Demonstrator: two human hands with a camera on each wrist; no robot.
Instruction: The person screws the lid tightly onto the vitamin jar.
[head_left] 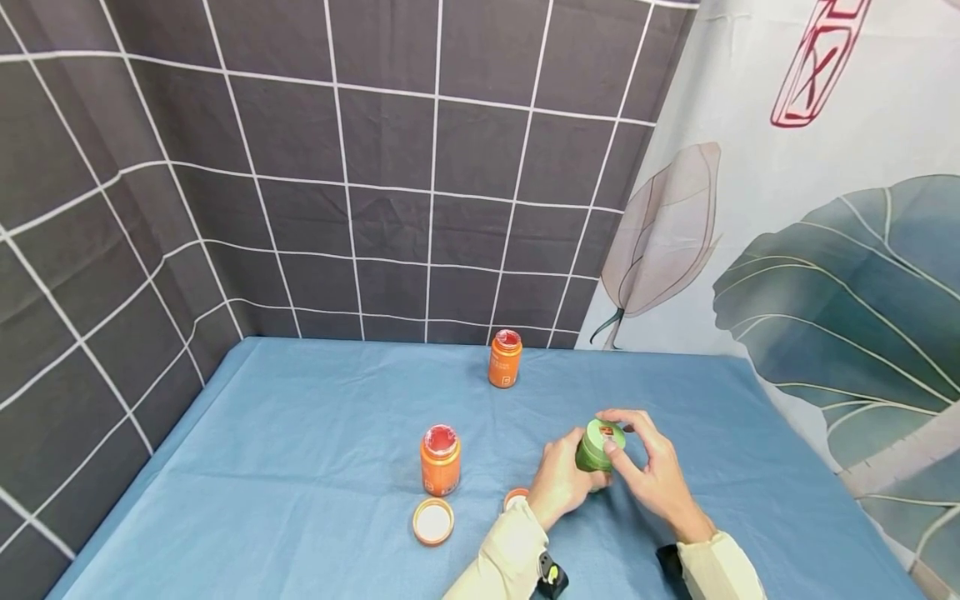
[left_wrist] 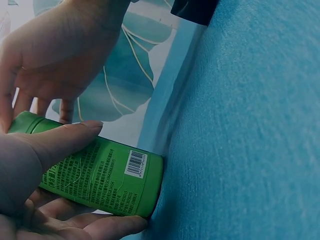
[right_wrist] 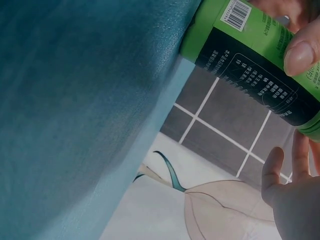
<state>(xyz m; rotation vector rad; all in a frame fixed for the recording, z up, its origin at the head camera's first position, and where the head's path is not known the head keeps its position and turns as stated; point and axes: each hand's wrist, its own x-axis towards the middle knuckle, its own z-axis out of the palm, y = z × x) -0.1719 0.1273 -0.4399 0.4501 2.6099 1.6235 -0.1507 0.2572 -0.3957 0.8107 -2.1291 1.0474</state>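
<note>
A green bottle [head_left: 589, 457] with a barcode and printed label stands on the blue cloth on the right side of the table. My left hand [head_left: 561, 477] grips its body, the thumb lying across the label in the left wrist view. At the top, my right hand [head_left: 655, 472] holds the light green lid [head_left: 602, 432] between thumb and fingers. The lid is on the bottle. To the left stands an open orange bottle [head_left: 439, 468], with an upturned orange lid [head_left: 432, 523] in front of it. Another orange lid [head_left: 515, 497] is partly hidden behind the left wrist.
A second open orange bottle [head_left: 505, 365] stands near the table's back edge. Blue cloth [head_left: 300, 467] covers the table. Behind it hangs a dark gridded curtain [head_left: 390, 217], with a white leaf-printed curtain [head_left: 675, 308] along the right.
</note>
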